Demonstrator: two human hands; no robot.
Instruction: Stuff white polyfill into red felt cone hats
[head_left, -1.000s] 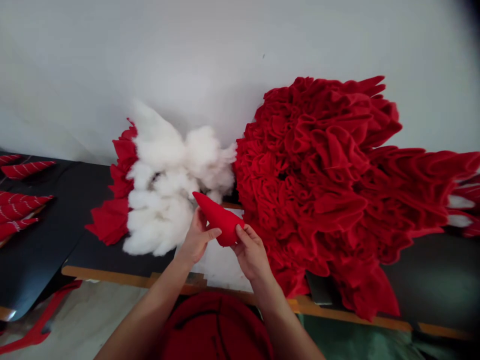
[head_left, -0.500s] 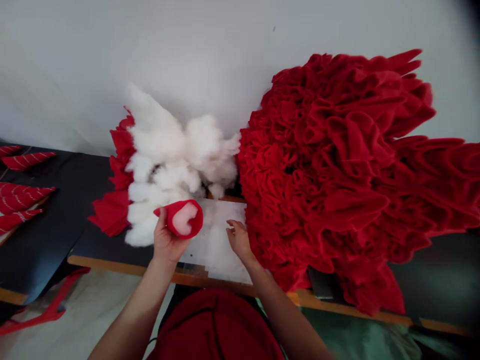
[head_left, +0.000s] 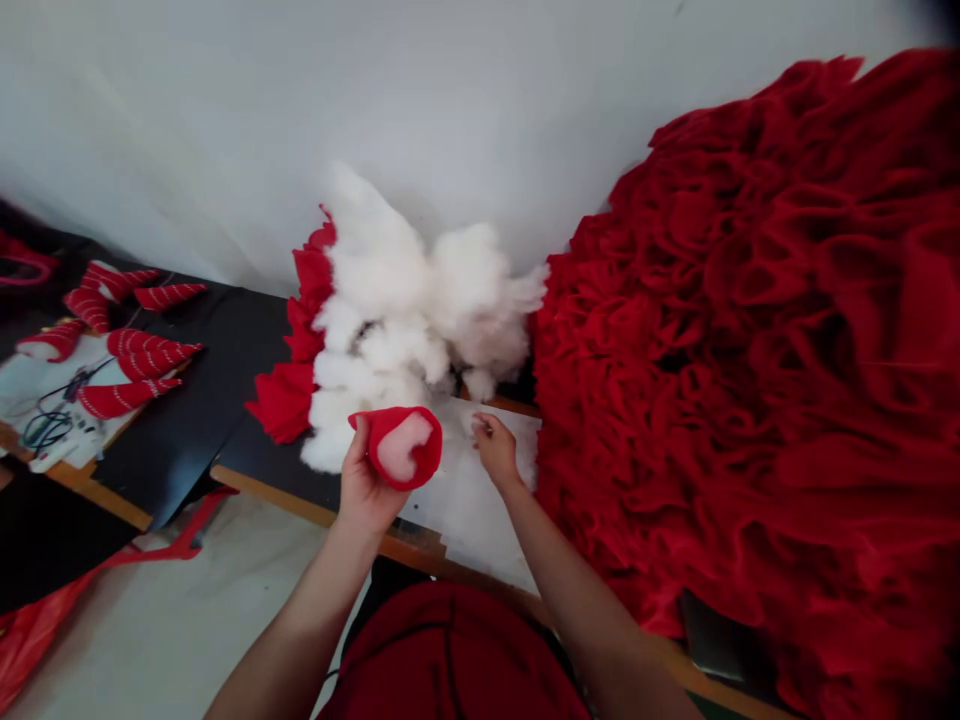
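Red felt cone stays clenched in the left hand; right hand, shifted up beside white stuffing, grip unclear.

**Q:** Is any text, label, brand, number or sign legible in this view?

**A:** Negative. None can be read.

**Q:** Inspect the red felt cone and the white sheet.

**A:** Neither carries legible markings. The striped cones show only white stitched lines, not characters.

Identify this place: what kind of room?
Likely a handmade soft-goods workroom. A heap of ruffled red fabric, a mound of fluffy white stuffing, and white-striped red fabric cones on a black worktable point to it; the left hand holds a red fabric cone.
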